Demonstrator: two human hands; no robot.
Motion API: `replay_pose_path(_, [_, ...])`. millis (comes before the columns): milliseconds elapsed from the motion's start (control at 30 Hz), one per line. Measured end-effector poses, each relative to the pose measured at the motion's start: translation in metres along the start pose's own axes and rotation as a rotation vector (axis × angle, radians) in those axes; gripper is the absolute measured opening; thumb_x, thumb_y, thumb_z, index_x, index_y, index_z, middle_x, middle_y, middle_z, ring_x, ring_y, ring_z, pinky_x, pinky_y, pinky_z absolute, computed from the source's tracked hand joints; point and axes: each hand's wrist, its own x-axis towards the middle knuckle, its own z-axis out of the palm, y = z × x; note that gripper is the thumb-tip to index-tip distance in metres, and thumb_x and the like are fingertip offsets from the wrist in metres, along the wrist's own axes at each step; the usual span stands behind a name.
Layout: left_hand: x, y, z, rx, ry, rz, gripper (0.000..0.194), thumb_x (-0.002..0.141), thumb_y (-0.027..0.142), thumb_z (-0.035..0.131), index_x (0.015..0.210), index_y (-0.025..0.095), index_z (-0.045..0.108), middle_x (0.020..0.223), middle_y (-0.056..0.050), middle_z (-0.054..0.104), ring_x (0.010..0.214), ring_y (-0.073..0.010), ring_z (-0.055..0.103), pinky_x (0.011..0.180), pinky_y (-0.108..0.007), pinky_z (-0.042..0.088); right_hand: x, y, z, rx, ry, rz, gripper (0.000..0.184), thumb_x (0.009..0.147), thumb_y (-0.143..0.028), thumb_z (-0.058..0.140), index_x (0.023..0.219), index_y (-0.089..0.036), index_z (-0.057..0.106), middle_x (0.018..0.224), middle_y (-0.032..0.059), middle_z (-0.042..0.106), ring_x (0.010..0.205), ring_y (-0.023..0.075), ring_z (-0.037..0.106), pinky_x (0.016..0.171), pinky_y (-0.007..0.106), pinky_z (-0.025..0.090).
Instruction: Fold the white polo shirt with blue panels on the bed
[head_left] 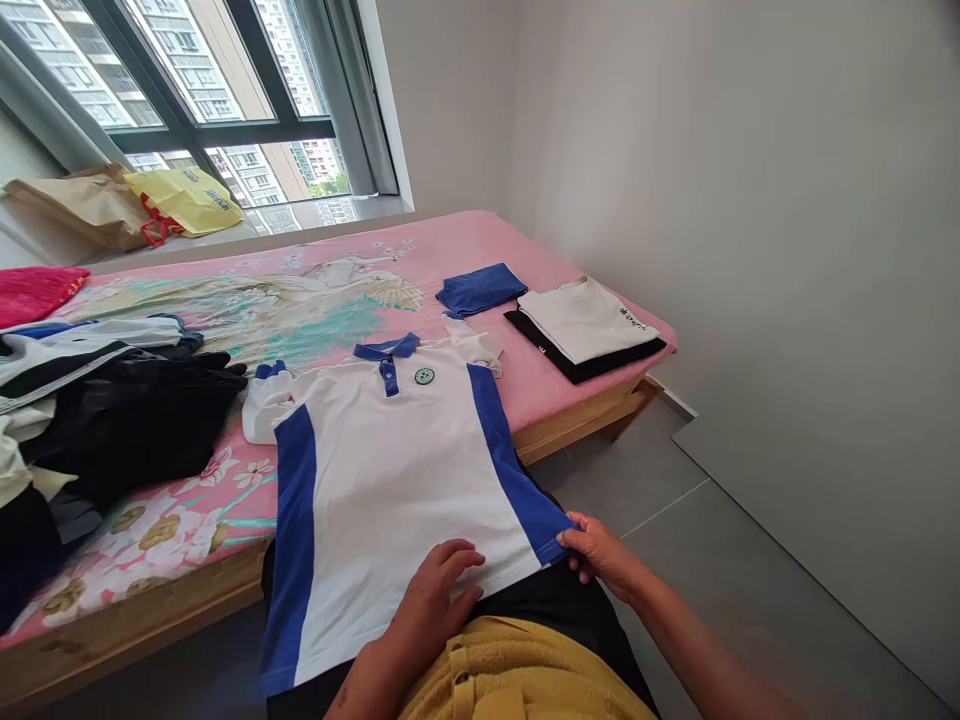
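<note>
On bed (480, 250): polo shirt (390, 460) under left hand (435, 600), right hand (596, 550) at hem.

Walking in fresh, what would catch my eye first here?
A white polo shirt with blue side panels lies spread over the near edge of the pink flowered bed. The left hand rests flat on its hem; the right hand pinches its lower corner. Dark clothes are heaped at left.

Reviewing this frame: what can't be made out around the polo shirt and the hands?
Head view only:
- Polo shirt: hem under the left hand; crest too small to read.
- Right hand: fingertips hidden under the shirt's corner.
- Dark clothes pile: cut off by left edge.
- Black garment: mostly covered by folded white shirt.
</note>
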Motion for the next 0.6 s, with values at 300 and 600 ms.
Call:
replay_pose_path(300, [0.053,0.024,0.039,0.175,-0.228,0.234,0.018,0.075,0.022,0.061,0.093,0.023,0.061,0.096,-0.004,0.062,0.091,-0.0191,0.055,0.082,-0.034,0.044,-0.008,0.010,-0.008,0.150,-0.025,0.030,0.030,0.069,-0.043,0.063,0.074,-0.019,0.046,0.064,-0.0064,0.048,0.048,0.0045,0.042,0.037,0.015,0.035])
replay_pose_path(600, [0.064,0.030,0.052,0.293,-0.197,0.196,0.020,0.077,0.023,0.056,0.097,0.021,0.055,0.095,-0.004,0.060,0.086,-0.0195,0.056,0.074,-0.032,0.043,-0.019,0.002,-0.004,0.102,-0.051,-0.062,0.022,0.068,-0.038,0.060,0.073,-0.018,0.051,0.066,-0.0040,0.051,0.053,0.0063,0.044,0.042,0.016,0.037])
